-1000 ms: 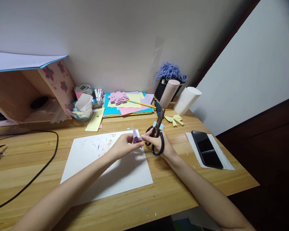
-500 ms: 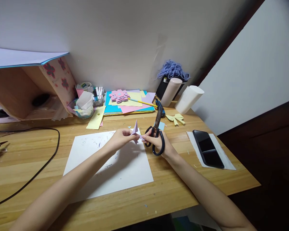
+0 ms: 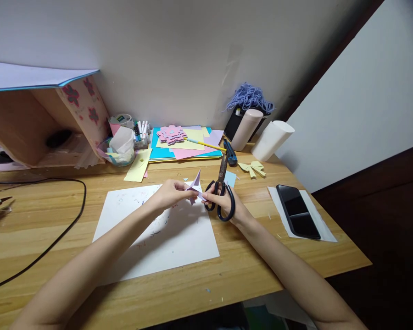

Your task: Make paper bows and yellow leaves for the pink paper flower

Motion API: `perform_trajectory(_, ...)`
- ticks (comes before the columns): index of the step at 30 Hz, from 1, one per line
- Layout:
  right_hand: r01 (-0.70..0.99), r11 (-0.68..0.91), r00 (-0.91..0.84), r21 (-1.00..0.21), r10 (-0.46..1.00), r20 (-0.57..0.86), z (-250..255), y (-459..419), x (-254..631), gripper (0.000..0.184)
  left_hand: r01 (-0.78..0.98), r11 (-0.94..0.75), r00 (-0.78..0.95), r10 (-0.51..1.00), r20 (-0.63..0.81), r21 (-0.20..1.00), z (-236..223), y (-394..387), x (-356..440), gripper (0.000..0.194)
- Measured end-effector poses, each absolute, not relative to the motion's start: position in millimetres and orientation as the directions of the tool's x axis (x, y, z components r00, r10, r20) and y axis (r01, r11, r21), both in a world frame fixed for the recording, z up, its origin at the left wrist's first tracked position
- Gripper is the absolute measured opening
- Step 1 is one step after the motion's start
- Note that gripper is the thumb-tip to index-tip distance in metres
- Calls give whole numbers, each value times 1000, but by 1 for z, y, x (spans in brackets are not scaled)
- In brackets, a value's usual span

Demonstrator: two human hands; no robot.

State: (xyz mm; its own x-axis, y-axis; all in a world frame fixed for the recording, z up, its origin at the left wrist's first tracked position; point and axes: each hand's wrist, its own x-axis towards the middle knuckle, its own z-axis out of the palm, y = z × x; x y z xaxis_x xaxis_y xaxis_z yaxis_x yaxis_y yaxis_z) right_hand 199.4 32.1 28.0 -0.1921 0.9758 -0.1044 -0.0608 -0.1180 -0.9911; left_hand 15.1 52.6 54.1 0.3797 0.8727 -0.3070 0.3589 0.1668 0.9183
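Note:
A folded piece of lilac paper (image 3: 195, 182) with pointed ends is held up over the white sheet (image 3: 179, 238). My left hand (image 3: 172, 192) pinches it from the left, thumb and fingers closed. On the other side, my right hand (image 3: 227, 201) grips its lower right end between thumb and fingertip. Black-handled scissors (image 3: 222, 176) also hang in my right hand, blades pointing away from me and the loops over the fingers. Just beyond that hand lies a light blue paper piece (image 3: 230, 178) on the table.
Behind lie a yellow paper bow (image 3: 252, 169), a blue cutter (image 3: 230, 153), and stacked coloured paper (image 3: 189, 156) with pink paper flowers (image 3: 171, 134). A phone (image 3: 298, 211) is at right. A black cable (image 3: 79, 215) curves at left, near a decorated cardboard box (image 3: 86, 114).
The lilac paper has turned slightly, its upper point now leaning right. The scissors' blades have tilted a little lower. Both hands keep their grip, and the view has shifted slightly.

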Motion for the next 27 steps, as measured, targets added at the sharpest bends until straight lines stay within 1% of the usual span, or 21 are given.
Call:
perform_trajectory(3,33,-71,-277,-997,958,-77,25,32,202,28,383,138,435,845,-310,913,56,56,11,26)
perform_trajectory(6,124,-36,-305,-992,949,-72,25,32,204,25,406,115,473,822,-316,907,56,58,8,26)
perform_trajectory(9,140,-38,-299,-989,951,-79,25,32,204,25,405,111,486,814,-316,908,55,58,8,27)
perform_trajectory(12,123,-57,-288,-991,953,-91,25,33,203,29,396,114,479,821,-311,911,56,58,9,27)
perform_trajectory(14,70,-102,-251,-992,961,-117,25,35,201,36,379,128,427,854,-296,917,57,58,10,24)
perform_trajectory(16,-33,-170,-220,-985,963,-158,24,36,200,45,340,141,337,905,-260,930,57,59,11,22)
perform_trajectory(17,-85,-198,-227,-976,958,-175,24,37,200,51,314,143,287,928,-238,938,57,59,11,21)
perform_trajectory(19,-142,-224,-316,-964,933,-170,24,35,201,60,259,141,183,964,-192,956,57,60,10,21)
perform_trajectory(21,-114,-205,-462,-972,877,-130,25,29,203,67,205,127,79,986,-146,970,57,61,9,23)
perform_trajectory(23,-32,-168,-599,-985,792,-116,27,21,204,72,167,85,-33,996,-81,982,58,61,8,24)
perform_trajectory(25,50,-153,-673,-987,725,-147,29,14,203,75,157,27,-123,992,-8,987,59,59,8,24)
perform_trajectory(27,102,-168,-689,-980,699,-191,31,8,201,75,151,-13,-147,988,36,988,60,56,11,25)
